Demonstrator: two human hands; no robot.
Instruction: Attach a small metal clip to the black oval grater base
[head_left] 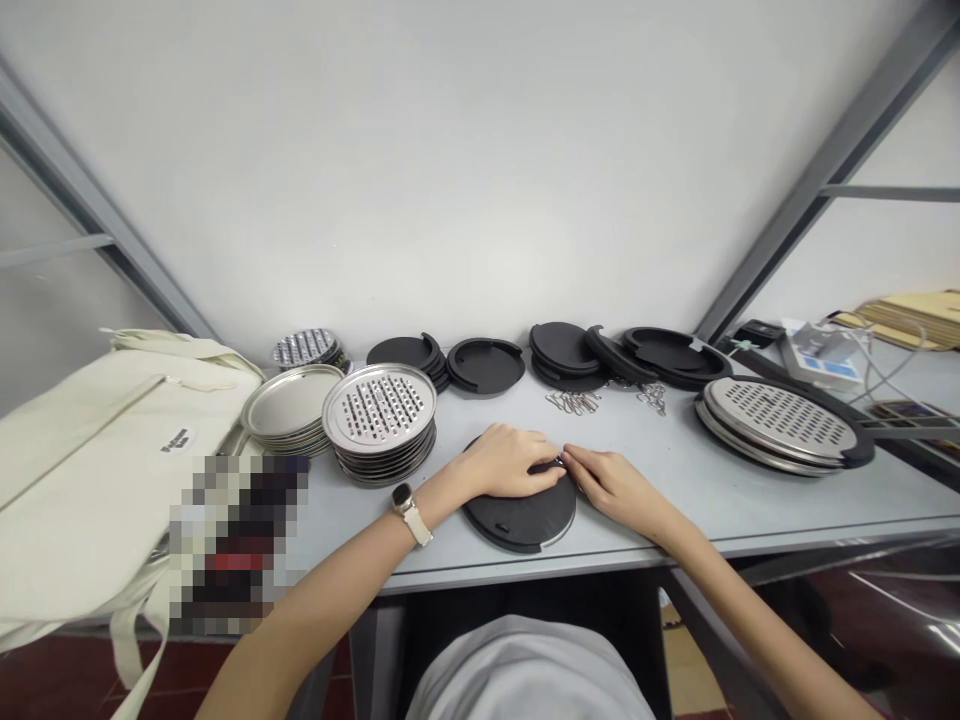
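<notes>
A round black disc [517,520] lies flat near the front edge of the table. My left hand [514,460] rests over its upper part, with thumb and fingertips closed toward the disc's right rim. My right hand [611,488] lies at that rim from the right, its fingers pinched together and almost meeting the left fingertips. A tiny shiny metal piece [559,460] shows between the fingertips; its shape is too small to tell. Behind the hands, small metal clips [574,402] lie in a loose pile.
Perforated metal discs [382,408] and plain metal plates [292,402] are stacked left. Black round trays [486,366] line the wall. More perforated discs [780,415] sit right, near a white device [821,355]. A cream bag [97,480] covers the left end.
</notes>
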